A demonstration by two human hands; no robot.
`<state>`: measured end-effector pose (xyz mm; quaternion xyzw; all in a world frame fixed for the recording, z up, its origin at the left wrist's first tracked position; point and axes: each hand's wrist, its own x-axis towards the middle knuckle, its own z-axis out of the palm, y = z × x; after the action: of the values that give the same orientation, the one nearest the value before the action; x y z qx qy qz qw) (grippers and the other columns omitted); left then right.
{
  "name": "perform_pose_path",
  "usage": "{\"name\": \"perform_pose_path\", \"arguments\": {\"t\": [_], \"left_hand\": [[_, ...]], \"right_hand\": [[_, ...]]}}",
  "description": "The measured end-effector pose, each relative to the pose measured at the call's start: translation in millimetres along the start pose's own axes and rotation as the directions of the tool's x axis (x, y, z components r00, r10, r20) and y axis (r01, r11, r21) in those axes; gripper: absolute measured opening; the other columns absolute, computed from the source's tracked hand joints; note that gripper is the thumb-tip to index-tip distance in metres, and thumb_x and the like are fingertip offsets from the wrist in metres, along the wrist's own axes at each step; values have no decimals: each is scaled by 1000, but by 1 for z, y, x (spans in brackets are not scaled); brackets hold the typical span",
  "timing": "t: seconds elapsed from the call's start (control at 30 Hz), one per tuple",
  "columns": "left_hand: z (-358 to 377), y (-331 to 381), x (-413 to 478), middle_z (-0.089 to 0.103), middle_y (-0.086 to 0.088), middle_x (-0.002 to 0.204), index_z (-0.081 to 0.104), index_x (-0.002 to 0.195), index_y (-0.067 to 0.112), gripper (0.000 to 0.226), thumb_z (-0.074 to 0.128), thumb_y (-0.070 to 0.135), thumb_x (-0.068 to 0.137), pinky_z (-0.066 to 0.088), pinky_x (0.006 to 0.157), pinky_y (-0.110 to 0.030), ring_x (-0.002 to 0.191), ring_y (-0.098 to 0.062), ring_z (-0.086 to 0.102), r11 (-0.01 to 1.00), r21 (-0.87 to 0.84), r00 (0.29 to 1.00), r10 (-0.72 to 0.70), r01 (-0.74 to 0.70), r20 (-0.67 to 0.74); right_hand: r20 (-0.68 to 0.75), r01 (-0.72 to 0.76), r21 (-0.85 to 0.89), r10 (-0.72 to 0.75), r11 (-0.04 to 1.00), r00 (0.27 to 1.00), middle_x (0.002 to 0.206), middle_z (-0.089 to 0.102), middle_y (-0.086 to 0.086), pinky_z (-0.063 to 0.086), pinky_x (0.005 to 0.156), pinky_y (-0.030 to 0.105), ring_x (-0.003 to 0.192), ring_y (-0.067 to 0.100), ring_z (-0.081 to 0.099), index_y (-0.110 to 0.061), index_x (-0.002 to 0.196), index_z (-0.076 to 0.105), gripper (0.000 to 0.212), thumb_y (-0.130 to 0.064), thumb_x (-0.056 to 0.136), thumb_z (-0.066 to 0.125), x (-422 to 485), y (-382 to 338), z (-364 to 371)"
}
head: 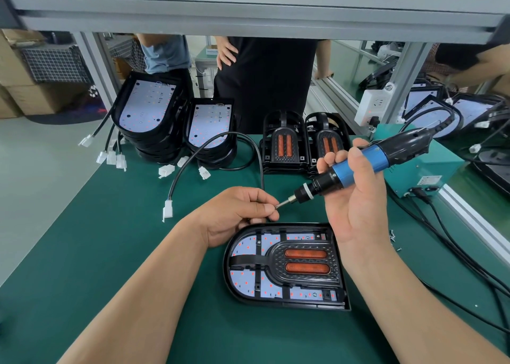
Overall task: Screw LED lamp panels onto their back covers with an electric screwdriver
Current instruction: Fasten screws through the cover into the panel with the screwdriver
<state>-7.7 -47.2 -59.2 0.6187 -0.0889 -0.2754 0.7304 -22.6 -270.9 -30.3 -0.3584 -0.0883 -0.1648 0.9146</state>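
The right grip (356, 198) is clamped round the blue barrel of the screwdriver (358, 165), thumb on top and fingers curled behind it. It holds the tool slanted, nose down toward the left, right of frame centre. The left grip (237, 212) is closed in a pinch, thumb and forefinger together on the tip of the bit (284, 203). Anything between the fingertips is too small to make out.

Just below both hands the lamp (284, 264) lies flat on the green bench (110, 253), with its black cover and two orange strips facing up over the white panel. A black cable (256, 154) loops behind the left grip to a white plug (167, 210).

Panel stacks (146, 107) lean at upper left, and black covers (284, 140) stand at upper centre. A few loose screws (393, 236) lie at the right, below a green box (422, 170).
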Motion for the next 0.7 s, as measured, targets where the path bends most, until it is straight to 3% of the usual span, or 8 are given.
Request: {"name": "perform_pose_path", "arguments": {"t": [0.13,0.33,0.47,0.7], "left_hand": [[1,2,-1,72,-8,88,71,97,7,15,61,-3,101,34,43,-11,52,-2,43,1000,18,1000,-12,12,0],[6,5,-3,63,9,60,66,98,5,10,59,7,105,40,49,-12,48,-1,42,992,120,1000,-25,25,1],[6,4,-2,58,8,60,68,92,8,14,63,14,104,35,61,-24,57,-8,38,987,150,998,-50,56,-43],[10,5,-3,62,5,67,68,90,9,15,64,13,104,49,53,-17,52,-4,44,992,118,998,-40,45,-46]], "right_hand": [[-3,3,-1,-3,1000,1000,93,57,4,54,102,41,93,23,64,-15,124,51,24,-12,105,64,0,0,-1],[-10,11,-5,-11,1000,1000,92,57,5,53,104,42,93,23,63,-14,127,49,24,-10,106,61,-1,-1,1],[-7,12,2,-12,1000,1000,91,56,5,53,104,42,93,24,62,-14,128,47,26,-8,106,59,-1,-1,2],[-12,14,3,-14,1000,1000,93,56,4,53,105,40,92,21,64,-14,125,51,24,-8,105,61,0,-1,2]]}}
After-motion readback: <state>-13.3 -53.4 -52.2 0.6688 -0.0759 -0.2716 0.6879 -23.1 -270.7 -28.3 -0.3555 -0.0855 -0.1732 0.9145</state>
